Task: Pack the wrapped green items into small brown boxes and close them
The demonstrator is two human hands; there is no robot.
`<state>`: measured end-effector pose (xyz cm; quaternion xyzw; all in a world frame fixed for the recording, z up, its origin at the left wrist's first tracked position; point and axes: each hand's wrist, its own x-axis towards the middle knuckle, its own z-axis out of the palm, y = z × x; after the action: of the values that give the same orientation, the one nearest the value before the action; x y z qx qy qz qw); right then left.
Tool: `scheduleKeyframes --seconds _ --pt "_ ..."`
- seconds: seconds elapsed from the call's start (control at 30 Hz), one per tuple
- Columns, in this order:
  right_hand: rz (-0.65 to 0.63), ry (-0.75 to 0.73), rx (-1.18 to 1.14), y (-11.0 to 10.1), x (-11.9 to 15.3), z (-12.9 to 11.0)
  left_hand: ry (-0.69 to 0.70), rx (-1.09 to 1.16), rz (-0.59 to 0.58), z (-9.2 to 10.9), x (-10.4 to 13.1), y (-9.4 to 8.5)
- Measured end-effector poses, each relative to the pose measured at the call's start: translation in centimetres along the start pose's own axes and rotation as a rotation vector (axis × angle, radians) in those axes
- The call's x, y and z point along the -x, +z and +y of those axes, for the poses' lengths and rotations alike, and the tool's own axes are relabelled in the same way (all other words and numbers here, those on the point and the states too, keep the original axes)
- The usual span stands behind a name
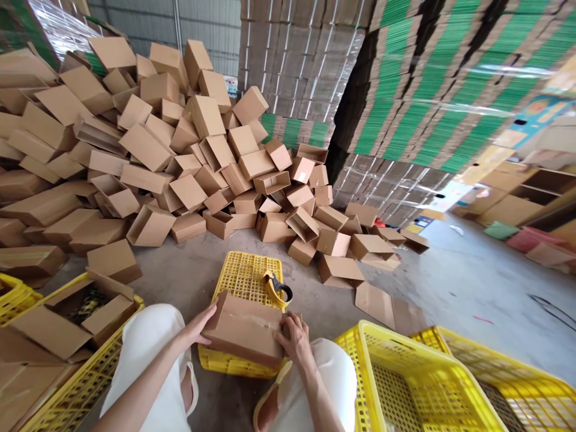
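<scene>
A brown cardboard box (245, 327) lies on an upturned yellow plastic crate (252, 270) between my knees. My left hand (198, 327) holds the left end of the box, thumb at the lower edge and fingers along the upper corner. At the opposite end, my right hand (294, 339) grips the box with bent fingers, close to a small flap. Just behind the box, a yellow and black tape dispenser (276, 289) rests on the crate. The underside of the box is hidden.
A large heap of cardboard boxes (180, 156) fills the floor ahead. On my left, a yellow crate (76, 384) holds an open box (85, 315) with dark contents. Another yellow crate (373, 360) stands at my right. Strapped cardboard stacks (405, 90) rise behind.
</scene>
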<state>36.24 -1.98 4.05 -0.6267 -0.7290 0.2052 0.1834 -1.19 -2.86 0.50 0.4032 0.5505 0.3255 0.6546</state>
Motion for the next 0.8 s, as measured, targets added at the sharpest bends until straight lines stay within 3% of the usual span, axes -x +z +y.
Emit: scheduleKeyframes --seconds 0.1,0.2,0.3,0.4,0.53,0.67,0.8 --pt "0.098 0.059 -0.190 -0.5 0.0 0.5 -0.042 -0.082 0.005 0.1 0.3 0.4" --pt "0.229 0.223 -0.495 -1.1 0.3 0.5 -0.034 -0.134 0.005 0.2 0.4 0.8" --pt "0.094 0.306 -0.733 -1.3 0.7 -0.1 -0.026 -0.124 0.007 0.3 0.5 1.0" --pt "-0.033 0.175 -0.585 -0.7 0.8 -1.0 -0.025 -0.099 0.016 0.2 0.6 1.1" --pt "0.009 -0.009 -0.221 0.6 1.0 -2.1 -0.015 -0.109 0.000 0.0 0.7 1.1" --pt "0.040 -0.002 -0.058 1.7 1.2 -2.8 0.013 -0.223 0.013 0.0 0.6 1.4" --pt "0.086 0.070 -0.067 2.1 1.2 -2.9 0.128 -0.316 0.053 0.0 0.4 1.6"
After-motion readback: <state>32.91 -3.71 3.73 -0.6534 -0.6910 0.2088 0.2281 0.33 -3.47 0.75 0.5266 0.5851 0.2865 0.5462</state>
